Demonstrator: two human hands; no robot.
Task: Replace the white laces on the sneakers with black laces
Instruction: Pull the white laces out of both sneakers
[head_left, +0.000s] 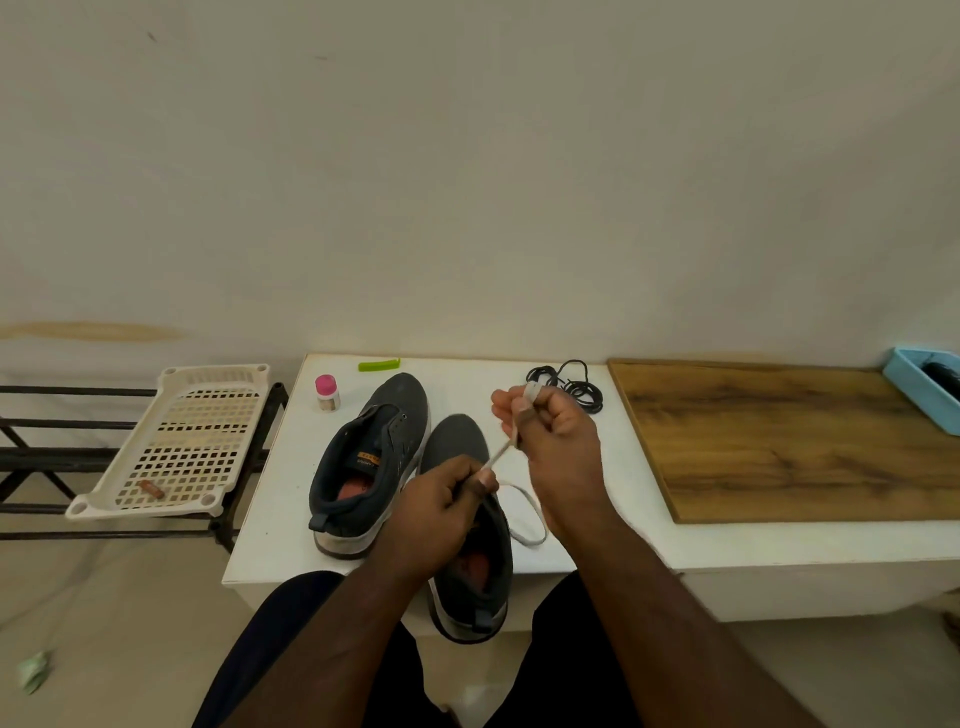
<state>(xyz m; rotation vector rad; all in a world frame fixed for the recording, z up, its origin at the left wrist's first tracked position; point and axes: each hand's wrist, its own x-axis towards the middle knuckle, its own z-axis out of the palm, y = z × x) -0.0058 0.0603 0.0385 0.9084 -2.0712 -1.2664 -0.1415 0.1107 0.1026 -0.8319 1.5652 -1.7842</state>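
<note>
Both hands, left (441, 506) and right (556, 441), pinch the white lace (524, 519); a blue tray (904, 382) holds something dark.

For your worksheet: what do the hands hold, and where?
Both hold the white lace: left hand pinches mid-length, right hand has it wound round fingers.

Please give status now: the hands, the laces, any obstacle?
Both hands grip white lace, winding it. Both sneakers unlaced. Black laces untouched behind. No obstacle.
</note>
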